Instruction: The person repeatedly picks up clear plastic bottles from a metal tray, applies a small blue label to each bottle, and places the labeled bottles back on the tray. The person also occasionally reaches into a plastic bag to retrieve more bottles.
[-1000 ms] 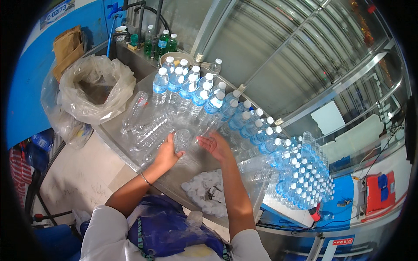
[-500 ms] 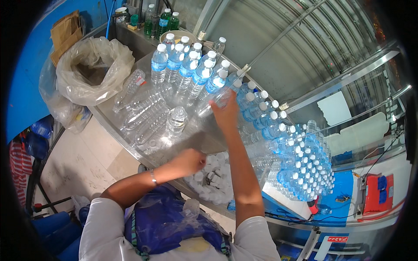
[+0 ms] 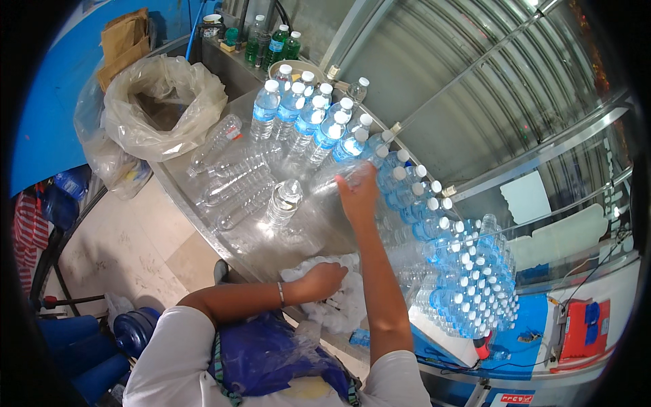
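My right hand point(image 3: 357, 193) is closed around a clear plastic bottle point(image 3: 331, 180), tilted and blurred, beside the rows of capped bottles. Below it, my left hand point(image 3: 325, 280) reaches into a heap of white bottle caps point(image 3: 346, 305) in clear plastic. Its fingers are curled, and their tips are partly hidden among the caps. An open, clear bottle point(image 3: 283, 202) stands on the metal table point(image 3: 244, 247) to the left of my right hand. Several empty bottles point(image 3: 237, 183) lie on their sides farther left. Filled bottles with blue labels and white caps point(image 3: 308, 122) stand behind.
A large clear plastic bag point(image 3: 163, 132) stands open at the far left corner. Bottles of green liquid point(image 3: 278, 46) are at the back. A dense block of capped bottles point(image 3: 468, 278) fills the right side. A metal frame point(image 3: 475, 169) edges the table's right.
My left hand has moved right and down to the white caps. My right hand still holds the bottle, slightly nearer to me. The whole view has shifted a little.
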Available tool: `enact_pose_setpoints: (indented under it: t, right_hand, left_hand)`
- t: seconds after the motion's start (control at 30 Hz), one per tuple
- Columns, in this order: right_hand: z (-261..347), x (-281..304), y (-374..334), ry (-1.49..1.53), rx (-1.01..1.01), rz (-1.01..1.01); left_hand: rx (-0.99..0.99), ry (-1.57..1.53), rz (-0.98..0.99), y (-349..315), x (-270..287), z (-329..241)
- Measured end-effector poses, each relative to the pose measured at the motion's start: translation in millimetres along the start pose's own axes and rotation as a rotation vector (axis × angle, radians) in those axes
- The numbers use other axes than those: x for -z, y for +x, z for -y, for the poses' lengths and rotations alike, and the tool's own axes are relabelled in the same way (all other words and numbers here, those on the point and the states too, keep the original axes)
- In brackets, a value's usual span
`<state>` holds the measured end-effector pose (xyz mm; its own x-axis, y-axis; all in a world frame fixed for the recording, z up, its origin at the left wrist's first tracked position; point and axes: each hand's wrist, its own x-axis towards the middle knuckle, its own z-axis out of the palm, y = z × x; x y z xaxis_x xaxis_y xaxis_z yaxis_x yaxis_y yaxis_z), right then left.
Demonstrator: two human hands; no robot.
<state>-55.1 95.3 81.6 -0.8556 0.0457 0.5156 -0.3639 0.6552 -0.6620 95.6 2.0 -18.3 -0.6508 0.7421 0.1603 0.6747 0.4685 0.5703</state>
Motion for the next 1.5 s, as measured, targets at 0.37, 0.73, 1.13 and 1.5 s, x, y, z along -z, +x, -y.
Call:
enact_pose_setpoints:
  t: [0.37, 0.73, 1.13, 1.5]
  right_hand:
    - [13.2, 18.5, 11.9, -0.103, 0.047, 0.176]
    - [-58.6, 52.5, -30.9, 1.218, -1.197, 0.674]
    - [-91.4, 59.5, -73.7, 1.817, -1.28, 0.524]
    - [9.1, 27.3, -17.4, -0.072, -0.173, 0.222]
  left_hand:
    - [0.724, -1.216, -0.539, 23.8, 15.7, 76.8]
    - [0.757, -1.509, -0.758, 140.0, 27.7, 124.7]
    - [0.486, -0.625, -0.816, 92.2, 77.2, 67.9]
    - [0.131, 0.278, -0.833, -15.5, 198.6, 28.0]
